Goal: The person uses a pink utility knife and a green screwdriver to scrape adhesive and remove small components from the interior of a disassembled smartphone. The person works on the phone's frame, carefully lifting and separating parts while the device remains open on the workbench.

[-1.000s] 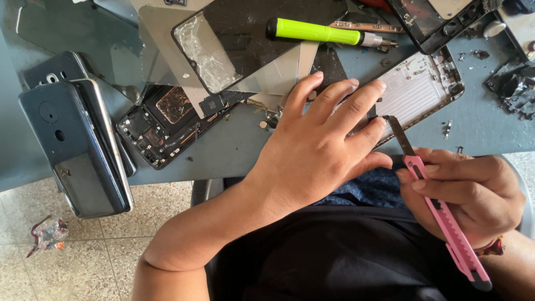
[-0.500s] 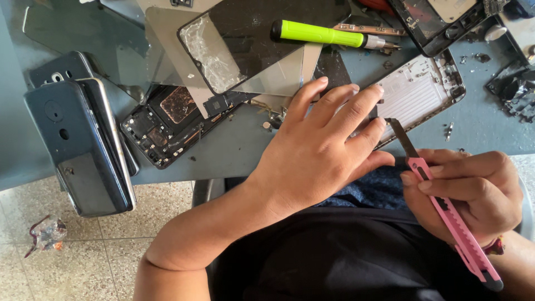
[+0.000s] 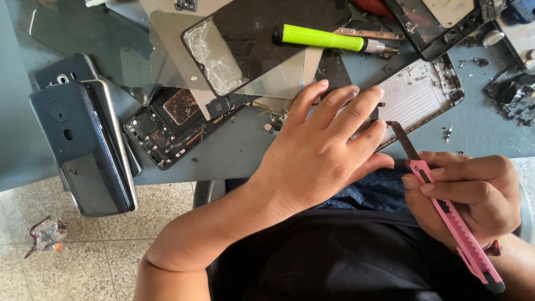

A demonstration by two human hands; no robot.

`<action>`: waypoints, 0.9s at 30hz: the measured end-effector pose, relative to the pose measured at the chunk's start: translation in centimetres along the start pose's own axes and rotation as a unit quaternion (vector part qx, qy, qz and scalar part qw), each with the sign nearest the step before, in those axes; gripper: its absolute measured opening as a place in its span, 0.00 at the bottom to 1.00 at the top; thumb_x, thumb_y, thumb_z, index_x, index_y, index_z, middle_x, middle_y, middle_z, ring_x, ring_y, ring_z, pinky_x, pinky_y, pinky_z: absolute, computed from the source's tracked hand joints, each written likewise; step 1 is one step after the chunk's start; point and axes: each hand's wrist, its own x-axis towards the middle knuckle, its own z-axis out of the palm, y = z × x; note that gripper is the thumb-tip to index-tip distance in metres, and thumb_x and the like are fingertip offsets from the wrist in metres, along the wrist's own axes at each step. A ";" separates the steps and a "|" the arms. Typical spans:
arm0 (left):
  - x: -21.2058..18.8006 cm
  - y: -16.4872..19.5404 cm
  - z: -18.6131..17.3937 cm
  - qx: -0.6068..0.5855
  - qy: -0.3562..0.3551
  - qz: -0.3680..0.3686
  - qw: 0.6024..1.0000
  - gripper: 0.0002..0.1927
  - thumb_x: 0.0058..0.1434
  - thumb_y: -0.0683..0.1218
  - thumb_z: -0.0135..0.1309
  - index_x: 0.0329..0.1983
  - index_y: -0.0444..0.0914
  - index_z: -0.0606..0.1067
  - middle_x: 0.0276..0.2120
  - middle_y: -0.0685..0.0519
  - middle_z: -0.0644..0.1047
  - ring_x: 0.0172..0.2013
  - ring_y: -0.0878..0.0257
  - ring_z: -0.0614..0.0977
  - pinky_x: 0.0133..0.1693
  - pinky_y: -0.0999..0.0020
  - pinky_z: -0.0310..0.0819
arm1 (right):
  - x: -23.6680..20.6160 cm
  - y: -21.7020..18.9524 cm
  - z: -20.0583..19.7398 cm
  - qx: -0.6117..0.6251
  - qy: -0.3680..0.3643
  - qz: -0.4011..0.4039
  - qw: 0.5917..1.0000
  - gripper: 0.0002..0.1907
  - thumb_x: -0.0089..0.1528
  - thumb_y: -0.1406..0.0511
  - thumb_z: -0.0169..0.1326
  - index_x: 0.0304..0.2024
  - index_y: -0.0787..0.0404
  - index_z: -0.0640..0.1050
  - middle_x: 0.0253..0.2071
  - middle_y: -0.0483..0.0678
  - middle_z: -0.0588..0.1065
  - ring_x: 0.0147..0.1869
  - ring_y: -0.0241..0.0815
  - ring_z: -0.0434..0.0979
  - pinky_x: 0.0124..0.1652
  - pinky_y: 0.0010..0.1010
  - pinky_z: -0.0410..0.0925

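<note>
Left hand (image 3: 320, 150): open, fingers spread flat, palm down, pressing on the near end of a silver phone frame (image 3: 423, 92) at the table (image 3: 245, 150) edge; the part under the palm is hidden. Right hand (image 3: 468, 198): closed around one pink knife (image 3: 451, 217), thumb and forefinger pinching its body, the blade extended and pointing up toward the frame, its tip just beside the left little finger; whether the tip touches the frame cannot be told. Frame: one, lying tilted at the near table edge, between the two hands and a black phone (image 3: 440, 25) at the top right. Screwdriver (image 3: 329, 38): one, lime-green handle, lying across a dark screen panel (image 3: 251, 39) with cracked adhesive at its left end. Clear glass sheets: several overlapping beneath the panel, exact count unclear. Opened phone body (image 3: 173, 125): one, circuitry exposed, left of the left hand. Back covers (image 3: 83, 145): a stack at the left table edge, at least two, overhanging the floor. Black scraps (image 3: 515, 95): a small heap at the right. Wrapper (image 3: 45, 234): one, crumpled, on the tiled floor.
</note>
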 end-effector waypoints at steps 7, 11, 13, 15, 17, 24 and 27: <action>-0.1 0.0 -0.1 -0.005 0.006 0.004 1.000 0.23 0.71 0.61 0.59 0.54 0.38 0.77 0.65 0.47 0.68 0.65 0.52 0.72 0.70 0.47 0.61 | 0.1 0.1 0.1 -0.011 0.002 -0.007 1.000 0.17 0.54 0.78 0.70 0.31 0.65 0.72 0.39 0.55 0.70 0.44 0.54 0.85 0.43 0.36 0.81; -0.1 0.0 -0.1 -0.002 0.001 0.003 1.000 0.22 0.71 0.61 0.58 0.55 0.39 0.77 0.66 0.48 0.68 0.65 0.53 0.72 0.70 0.47 0.61 | 0.1 0.0 0.0 0.002 -0.005 0.006 1.000 0.16 0.54 0.78 0.69 0.32 0.64 0.72 0.40 0.55 0.69 0.45 0.54 0.85 0.44 0.36 0.82; 0.0 0.1 -0.1 -0.002 -0.002 0.001 1.000 0.22 0.71 0.61 0.58 0.54 0.40 0.78 0.66 0.48 0.68 0.65 0.53 0.72 0.71 0.46 0.61 | 0.1 -0.1 -0.1 0.006 -0.011 0.012 1.000 0.16 0.55 0.78 0.69 0.32 0.64 0.72 0.41 0.55 0.69 0.46 0.55 0.85 0.45 0.36 0.82; 0.0 0.1 -0.1 -0.004 -0.004 -0.001 1.000 0.22 0.71 0.61 0.58 0.54 0.40 0.78 0.66 0.48 0.68 0.65 0.53 0.72 0.71 0.46 0.61 | 0.1 -0.1 -0.1 0.004 -0.010 0.012 1.000 0.16 0.54 0.78 0.69 0.32 0.64 0.72 0.41 0.55 0.69 0.45 0.55 0.85 0.44 0.36 0.82; 0.0 0.1 -0.1 -0.003 -0.005 0.000 1.000 0.22 0.71 0.61 0.57 0.54 0.40 0.78 0.66 0.48 0.68 0.65 0.53 0.72 0.71 0.46 0.61 | 0.1 -0.1 -0.1 0.008 -0.008 0.014 1.000 0.16 0.54 0.78 0.69 0.32 0.64 0.72 0.41 0.54 0.69 0.45 0.55 0.85 0.44 0.36 0.82; 0.1 0.1 -0.1 -0.006 -0.004 0.001 1.000 0.22 0.71 0.61 0.57 0.54 0.40 0.77 0.66 0.47 0.68 0.65 0.53 0.71 0.71 0.45 0.61 | 0.2 -0.3 0.1 0.012 -0.004 0.015 1.000 0.16 0.54 0.78 0.69 0.32 0.64 0.72 0.41 0.55 0.69 0.45 0.54 0.85 0.44 0.36 0.82; 0.1 0.1 -0.1 -0.006 -0.004 0.002 1.000 0.22 0.71 0.61 0.58 0.54 0.39 0.77 0.66 0.47 0.68 0.65 0.53 0.72 0.71 0.45 0.61 | 0.3 -0.3 0.1 0.008 -0.002 0.012 1.000 0.16 0.53 0.78 0.69 0.32 0.64 0.72 0.40 0.55 0.69 0.45 0.54 0.85 0.43 0.35 0.81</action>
